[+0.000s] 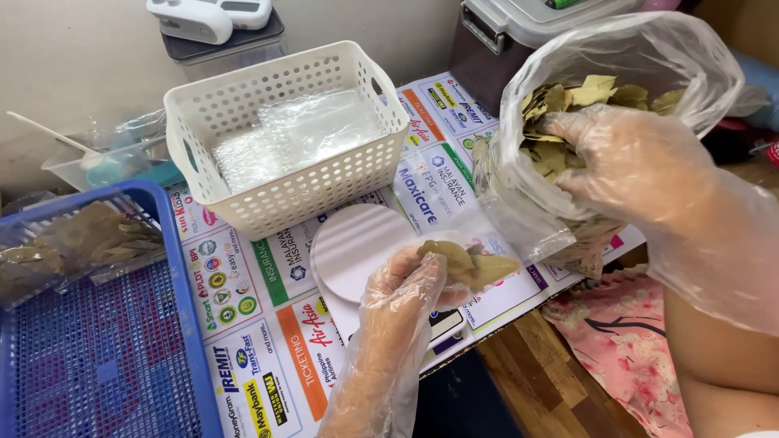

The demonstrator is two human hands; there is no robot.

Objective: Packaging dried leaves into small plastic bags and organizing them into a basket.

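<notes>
Gloved left hand (403, 285) pinches a few dried bay leaves (469, 264) over a small white scale (357, 247); gloved right hand (641, 166) reaches into the clear leaf bag (617, 89) at 2 o'clock, its fingertips buried, so its grip cannot be told. At 11 o'clock a white perforated basket (284, 191) holds what look like empty bags. At 9 o'clock a blue tray (166, 243), cut off, carries filled packets (77, 243).

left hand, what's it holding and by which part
The left hand pinches a few dried leaves by their near ends, fingertips closed on them.
</notes>
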